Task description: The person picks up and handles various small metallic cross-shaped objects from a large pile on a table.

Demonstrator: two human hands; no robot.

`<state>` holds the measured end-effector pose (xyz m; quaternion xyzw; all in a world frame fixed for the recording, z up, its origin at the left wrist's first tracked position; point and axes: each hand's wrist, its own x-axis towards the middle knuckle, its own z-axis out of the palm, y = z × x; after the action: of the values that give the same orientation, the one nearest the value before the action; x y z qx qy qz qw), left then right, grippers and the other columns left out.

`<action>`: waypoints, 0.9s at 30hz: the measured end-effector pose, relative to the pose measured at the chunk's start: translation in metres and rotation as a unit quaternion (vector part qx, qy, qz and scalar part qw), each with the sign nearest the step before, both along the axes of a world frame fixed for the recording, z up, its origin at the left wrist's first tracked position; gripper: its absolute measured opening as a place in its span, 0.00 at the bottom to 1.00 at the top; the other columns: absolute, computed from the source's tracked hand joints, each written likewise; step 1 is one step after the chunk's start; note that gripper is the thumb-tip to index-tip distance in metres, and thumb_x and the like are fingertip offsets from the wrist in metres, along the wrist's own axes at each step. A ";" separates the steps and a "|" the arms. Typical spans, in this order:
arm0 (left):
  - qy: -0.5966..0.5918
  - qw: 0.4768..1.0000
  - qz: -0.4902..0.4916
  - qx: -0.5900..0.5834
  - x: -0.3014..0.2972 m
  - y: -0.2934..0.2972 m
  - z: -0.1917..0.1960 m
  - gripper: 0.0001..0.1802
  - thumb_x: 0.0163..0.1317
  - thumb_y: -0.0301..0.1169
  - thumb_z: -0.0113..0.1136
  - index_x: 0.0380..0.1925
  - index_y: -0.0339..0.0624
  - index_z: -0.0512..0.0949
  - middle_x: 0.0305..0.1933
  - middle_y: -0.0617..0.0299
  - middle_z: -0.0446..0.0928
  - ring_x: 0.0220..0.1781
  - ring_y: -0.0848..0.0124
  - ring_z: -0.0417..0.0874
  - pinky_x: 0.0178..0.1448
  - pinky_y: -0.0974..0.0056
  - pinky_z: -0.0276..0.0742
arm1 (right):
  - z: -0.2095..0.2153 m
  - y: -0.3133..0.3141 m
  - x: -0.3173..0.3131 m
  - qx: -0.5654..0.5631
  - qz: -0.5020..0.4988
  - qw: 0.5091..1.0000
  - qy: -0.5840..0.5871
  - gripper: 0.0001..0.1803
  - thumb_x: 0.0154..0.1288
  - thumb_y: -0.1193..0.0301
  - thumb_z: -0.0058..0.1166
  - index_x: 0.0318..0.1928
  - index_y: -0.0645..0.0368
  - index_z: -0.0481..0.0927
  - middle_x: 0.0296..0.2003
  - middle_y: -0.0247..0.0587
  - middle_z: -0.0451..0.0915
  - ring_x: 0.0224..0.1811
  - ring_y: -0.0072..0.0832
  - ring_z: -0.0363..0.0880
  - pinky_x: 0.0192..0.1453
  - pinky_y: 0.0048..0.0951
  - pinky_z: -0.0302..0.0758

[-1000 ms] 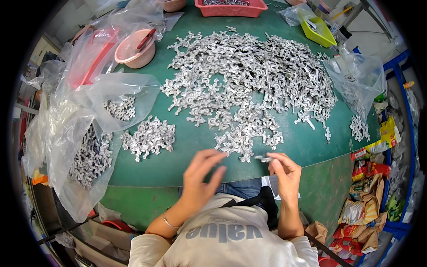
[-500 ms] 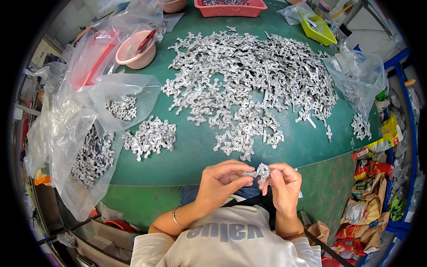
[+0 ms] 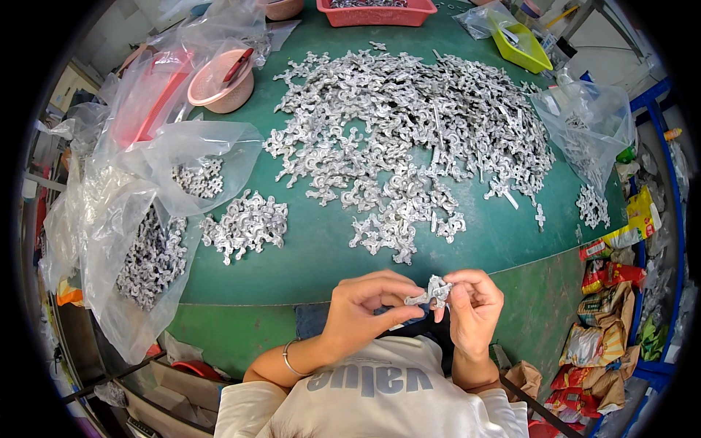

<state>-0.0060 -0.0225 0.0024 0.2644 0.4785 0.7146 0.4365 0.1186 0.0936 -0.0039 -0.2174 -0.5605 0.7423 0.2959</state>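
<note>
Head view: a silver metal piece (image 3: 439, 289) is held in front of the near edge of the green worktop (image 3: 307, 274), above the person's lap. Its left end is pinched between the thumb and fingers of the left hand (image 3: 359, 304); its right side is pinched between the thumb and fingers of the right hand (image 3: 476, 306). Whether one part or several joined parts are held cannot be told. The two-sided grip presumably steadies the piece while its middle is left exposed.

A large heap of similar parts (image 3: 409, 109) is spread from the worktop's middle toward its far edge, with a tongue reaching toward the near edge, probably for short reach. A smaller pile (image 3: 248, 226) is set apart near the left end of the near edge, beside a clear plastic bag (image 3: 171, 285) containing parts; this separation likely prevents mixing. At the right edge, a second clear bag (image 3: 595, 120) is placed near a small cluster (image 3: 592, 207). A pink tray (image 3: 376, 17) is positioned at the far edge, outside the hands' working area.
</note>
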 end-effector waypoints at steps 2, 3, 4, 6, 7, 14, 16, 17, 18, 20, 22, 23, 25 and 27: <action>0.014 1.000 0.001 0.008 0.001 0.000 0.000 0.13 0.44 0.12 0.60 0.34 0.26 0.76 0.39 0.49 0.74 0.33 0.73 0.77 0.36 0.73 0.74 | 0.000 0.000 0.001 0.008 -0.004 1.000 0.004 0.08 0.61 0.76 0.47 0.38 0.70 0.73 0.31 0.44 0.77 0.21 0.22 0.73 0.24 0.19 0.69; 0.017 1.000 0.004 0.016 0.003 0.001 0.000 0.13 0.44 0.12 0.61 0.33 0.26 0.76 0.39 0.49 0.74 0.33 0.73 0.77 0.36 0.73 0.74 | 0.000 0.000 0.002 0.014 -0.004 1.000 0.007 0.08 0.61 0.76 0.47 0.38 0.70 0.74 0.32 0.45 0.77 0.21 0.22 0.73 0.24 0.19 0.70; 0.021 0.999 0.008 0.023 0.003 0.002 0.000 0.14 0.43 0.11 0.61 0.33 0.26 0.76 0.39 0.49 0.74 0.32 0.73 0.77 0.36 0.73 0.74 | 0.000 0.000 0.002 0.020 -0.005 1.000 0.010 0.09 0.61 0.76 0.47 0.38 0.70 0.74 0.33 0.45 0.77 0.21 0.23 0.73 0.24 0.19 0.70; 0.011 1.000 0.006 0.027 0.004 0.002 -0.001 0.14 0.43 0.11 0.61 0.33 0.26 0.76 0.39 0.49 0.74 0.32 0.73 0.77 0.37 0.72 0.75 | 0.002 0.000 0.002 0.030 -0.011 0.999 0.014 0.09 0.61 0.76 0.47 0.37 0.71 0.75 0.33 0.46 0.77 0.21 0.23 0.74 0.24 0.19 0.70; 0.007 1.000 0.004 0.028 0.004 0.002 -0.002 0.14 0.43 0.11 0.61 0.33 0.26 0.75 0.39 0.49 0.74 0.32 0.73 0.77 0.38 0.72 0.75 | 0.003 0.000 0.002 0.035 -0.014 0.999 0.016 0.09 0.61 0.76 0.47 0.37 0.71 0.75 0.32 0.46 0.77 0.22 0.23 0.74 0.24 0.19 0.70; 0.030 0.999 0.001 0.030 0.003 0.004 0.003 0.14 0.43 0.11 0.61 0.34 0.26 0.75 0.39 0.48 0.74 0.34 0.71 0.78 0.37 0.72 0.75 | 0.007 0.004 0.000 0.074 -0.009 0.997 0.023 0.09 0.61 0.77 0.48 0.37 0.71 0.76 0.31 0.48 0.77 0.21 0.23 0.73 0.24 0.19 0.69; 0.039 0.998 0.014 0.040 0.004 0.005 0.002 0.14 0.43 0.11 0.60 0.34 0.26 0.75 0.38 0.48 0.75 0.33 0.71 0.79 0.35 0.72 0.75 | 0.007 0.004 0.001 0.074 -0.010 0.997 0.020 0.09 0.61 0.77 0.48 0.37 0.71 0.76 0.30 0.47 0.77 0.21 0.22 0.73 0.24 0.19 0.69; 0.033 0.999 0.002 0.031 0.004 0.004 0.002 0.13 0.45 0.13 0.60 0.34 0.27 0.76 0.37 0.49 0.75 0.32 0.71 0.79 0.35 0.72 0.76 | 0.008 0.005 0.001 0.075 -0.005 0.997 0.021 0.08 0.61 0.77 0.48 0.37 0.71 0.76 0.29 0.46 0.76 0.22 0.22 0.72 0.25 0.18 0.69; 0.026 0.999 -0.009 0.023 0.003 0.003 0.002 0.11 0.48 0.14 0.59 0.35 0.28 0.76 0.36 0.51 0.76 0.31 0.72 0.79 0.35 0.72 0.76 | 0.009 0.006 0.001 0.076 0.000 0.997 0.022 0.08 0.61 0.77 0.47 0.36 0.71 0.76 0.29 0.46 0.76 0.22 0.21 0.72 0.25 0.18 0.68; -0.014 1.000 -0.028 -0.003 0.002 0.000 0.003 0.09 0.52 0.18 0.57 0.35 0.28 0.76 0.33 0.53 0.77 0.29 0.72 0.79 0.34 0.72 0.77 | 0.010 0.008 0.001 0.070 0.006 0.997 0.015 0.07 0.60 0.77 0.47 0.36 0.71 0.75 0.28 0.44 0.76 0.23 0.20 0.72 0.26 0.17 0.68; -0.080 0.995 -0.041 -0.037 0.000 -0.002 0.003 0.08 0.55 0.21 0.55 0.34 0.28 0.76 0.29 0.53 0.78 0.26 0.72 0.79 0.31 0.71 0.77 | 0.012 0.008 0.001 0.057 0.007 0.998 -0.001 0.06 0.60 0.78 0.47 0.35 0.70 0.75 0.27 0.42 0.75 0.23 0.19 0.71 0.27 0.16 0.68; -0.093 0.994 -0.045 -0.042 0.000 -0.001 0.003 0.07 0.56 0.22 0.55 0.34 0.28 0.76 0.29 0.53 0.78 0.26 0.72 0.79 0.31 0.71 0.76 | 0.012 0.008 0.000 0.044 0.006 0.999 0.000 0.06 0.60 0.78 0.47 0.34 0.70 0.75 0.26 0.42 0.75 0.23 0.18 0.71 0.27 0.16 0.67; -0.117 0.990 -0.053 -0.051 -0.001 -0.001 0.002 0.08 0.58 0.24 0.53 0.33 0.28 0.76 0.28 0.53 0.78 0.25 0.72 0.79 0.30 0.71 0.76 | 0.013 0.008 -0.002 0.016 0.005 1.000 0.003 0.06 0.60 0.78 0.47 0.33 0.70 0.75 0.26 0.41 0.75 0.22 0.18 0.70 0.27 0.16 0.67; -0.134 0.988 -0.059 -0.052 -0.002 -0.001 0.002 0.08 0.58 0.24 0.53 0.33 0.28 0.76 0.28 0.53 0.78 0.25 0.72 0.79 0.30 0.72 0.76 | 0.013 0.008 -0.003 -0.011 0.009 1.000 0.002 0.06 0.60 0.78 0.47 0.33 0.70 0.75 0.26 0.40 0.75 0.22 0.17 0.70 0.27 0.16 0.66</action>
<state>-0.0079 -0.0232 0.0046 0.1708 0.4359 0.6903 0.5516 0.1153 0.1013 0.0089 -0.2140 -0.5534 0.7518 0.2875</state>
